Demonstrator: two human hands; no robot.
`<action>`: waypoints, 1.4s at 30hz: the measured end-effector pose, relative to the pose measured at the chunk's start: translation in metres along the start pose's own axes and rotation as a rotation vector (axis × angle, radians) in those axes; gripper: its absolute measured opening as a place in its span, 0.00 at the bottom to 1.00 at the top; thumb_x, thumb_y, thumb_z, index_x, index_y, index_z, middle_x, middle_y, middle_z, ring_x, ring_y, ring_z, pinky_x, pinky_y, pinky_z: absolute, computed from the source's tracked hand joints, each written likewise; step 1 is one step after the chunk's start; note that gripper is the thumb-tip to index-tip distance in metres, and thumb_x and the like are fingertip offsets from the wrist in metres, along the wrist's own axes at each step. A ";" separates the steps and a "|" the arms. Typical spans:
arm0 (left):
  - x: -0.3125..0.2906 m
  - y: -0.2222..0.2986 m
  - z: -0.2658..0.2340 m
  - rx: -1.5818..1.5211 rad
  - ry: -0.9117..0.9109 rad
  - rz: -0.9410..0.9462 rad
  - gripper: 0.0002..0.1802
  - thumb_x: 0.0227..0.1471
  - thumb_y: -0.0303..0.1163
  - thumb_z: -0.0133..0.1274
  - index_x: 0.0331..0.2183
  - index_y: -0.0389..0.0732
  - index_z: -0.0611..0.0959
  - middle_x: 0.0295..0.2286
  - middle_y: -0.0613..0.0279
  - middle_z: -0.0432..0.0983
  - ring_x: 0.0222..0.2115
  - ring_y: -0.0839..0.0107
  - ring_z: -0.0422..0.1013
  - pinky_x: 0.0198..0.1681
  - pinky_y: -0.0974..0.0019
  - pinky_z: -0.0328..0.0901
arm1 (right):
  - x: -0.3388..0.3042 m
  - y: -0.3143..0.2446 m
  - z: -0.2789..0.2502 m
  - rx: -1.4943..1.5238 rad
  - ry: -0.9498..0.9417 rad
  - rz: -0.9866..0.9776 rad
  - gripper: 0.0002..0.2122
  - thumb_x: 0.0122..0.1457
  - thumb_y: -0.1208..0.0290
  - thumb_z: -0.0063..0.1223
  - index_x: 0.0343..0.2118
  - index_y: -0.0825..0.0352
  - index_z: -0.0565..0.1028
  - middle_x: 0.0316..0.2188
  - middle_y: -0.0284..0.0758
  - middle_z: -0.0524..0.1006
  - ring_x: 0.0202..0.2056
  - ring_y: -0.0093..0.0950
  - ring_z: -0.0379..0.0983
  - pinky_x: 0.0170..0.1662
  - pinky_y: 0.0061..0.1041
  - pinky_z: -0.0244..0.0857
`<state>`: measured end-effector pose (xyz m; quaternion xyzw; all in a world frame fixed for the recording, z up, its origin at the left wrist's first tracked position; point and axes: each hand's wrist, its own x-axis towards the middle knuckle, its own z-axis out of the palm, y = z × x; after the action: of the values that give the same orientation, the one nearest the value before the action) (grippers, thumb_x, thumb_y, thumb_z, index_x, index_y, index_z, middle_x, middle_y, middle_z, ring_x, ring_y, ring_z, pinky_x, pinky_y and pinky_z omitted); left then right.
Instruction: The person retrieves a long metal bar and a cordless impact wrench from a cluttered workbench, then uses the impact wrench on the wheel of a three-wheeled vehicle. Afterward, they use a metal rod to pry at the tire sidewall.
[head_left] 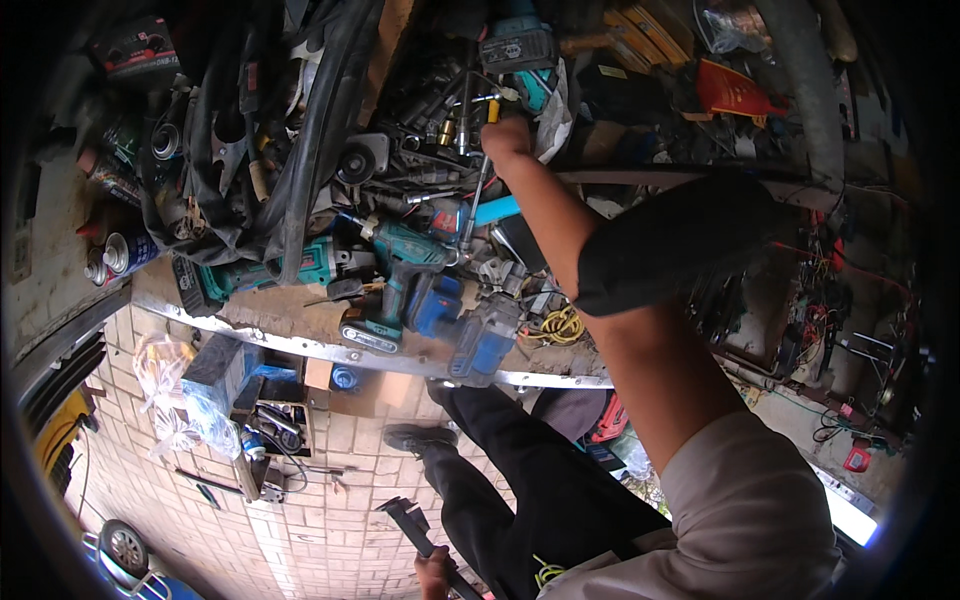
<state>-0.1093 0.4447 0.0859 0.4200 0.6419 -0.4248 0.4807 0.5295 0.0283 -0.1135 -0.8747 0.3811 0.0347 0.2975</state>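
My right hand (508, 140) reaches into the cluttered bench, its fingers curled around a yellow-handled tool (493, 111). Below that hand a long thin metal rod (476, 205) slants down among the tools; I cannot tell whether it belongs to the same tool. Loose sockets and metal parts (430, 110) lie just left of the hand. Low by my legs, my left hand (433, 574) is closed on a long dark caliper (408, 520) with jaws at its upper end. Nearer on the bench are a teal cordless drill (405, 262) and a blue-grey power tool (485, 340).
Thick black hoses (325, 130) cross the bench at left, beside a teal angle grinder (290, 265) and spray cans (130, 252). A red funnel-shaped piece (735, 90) lies at back right. On the brick floor stand an open toolbox (285, 428) and a plastic-wrapped box (215, 385).
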 end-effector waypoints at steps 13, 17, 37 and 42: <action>0.000 0.030 0.005 0.107 0.053 -0.012 0.09 0.39 0.27 0.57 0.22 0.36 0.73 0.13 0.61 0.68 0.11 0.68 0.67 0.15 0.66 0.65 | 0.010 0.006 0.003 0.208 -0.143 -0.195 0.09 0.47 0.74 0.54 0.34 0.66 0.77 0.30 0.38 0.78 0.35 0.33 0.74 0.39 0.32 0.66; -0.005 0.046 0.014 0.115 0.049 -0.016 0.09 0.39 0.27 0.58 0.23 0.36 0.73 0.13 0.61 0.68 0.12 0.69 0.67 0.16 0.67 0.65 | 0.052 0.031 -0.003 -0.363 0.097 -0.157 0.08 0.49 0.64 0.55 0.30 0.60 0.80 0.32 0.39 0.79 0.39 0.36 0.75 0.38 0.34 0.67; -0.015 0.027 0.008 0.051 0.069 -0.008 0.08 0.41 0.27 0.57 0.24 0.37 0.73 0.13 0.64 0.67 0.11 0.73 0.65 0.14 0.69 0.60 | 0.033 -0.028 -0.033 -0.761 -0.024 -0.290 0.11 0.48 0.62 0.53 0.30 0.62 0.80 0.34 0.47 0.78 0.39 0.49 0.73 0.41 0.42 0.69; -0.031 0.029 0.007 0.045 0.119 0.128 0.09 0.41 0.26 0.56 0.26 0.37 0.72 0.14 0.66 0.67 0.12 0.76 0.64 0.15 0.71 0.59 | -0.044 -0.028 -0.082 0.103 -0.037 -0.149 0.13 0.48 0.64 0.57 0.16 0.69 0.73 0.12 0.37 0.71 0.16 0.30 0.70 0.17 0.34 0.56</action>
<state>-0.0744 0.4426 0.1106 0.4956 0.6314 -0.3818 0.4582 0.5034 0.0266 -0.0195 -0.8834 0.3108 0.0091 0.3507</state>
